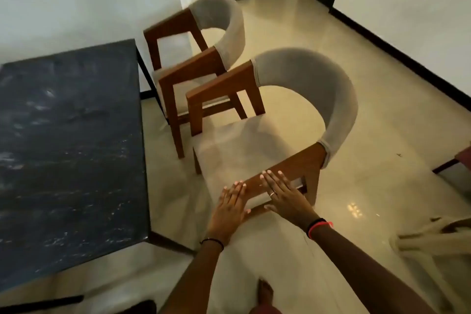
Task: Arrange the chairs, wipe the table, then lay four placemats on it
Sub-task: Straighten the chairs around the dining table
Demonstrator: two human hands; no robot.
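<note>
Hands pressing on an armchair beside a table. The left hand [230, 202] and right hand [283, 195] both lie flat, fingers straight and close together, on the brown wooden armrest [288, 166] of a grey-cushioned wooden armchair with a curved padded back [242, 145]. This armchair stands just off the right edge of the dark, white-flecked rectangular stone table [68, 148], turned at an angle to it. A second matching armchair [219, 23] sits farther along that table edge, by the far corner. Pushing from one armrest alone would probably swing the chair rather than slide it straight. Its front leg could then knock the table edge or the second armchair. On the glossy pale floor [382, 109] right of the table, it might also skid too far.
</note>
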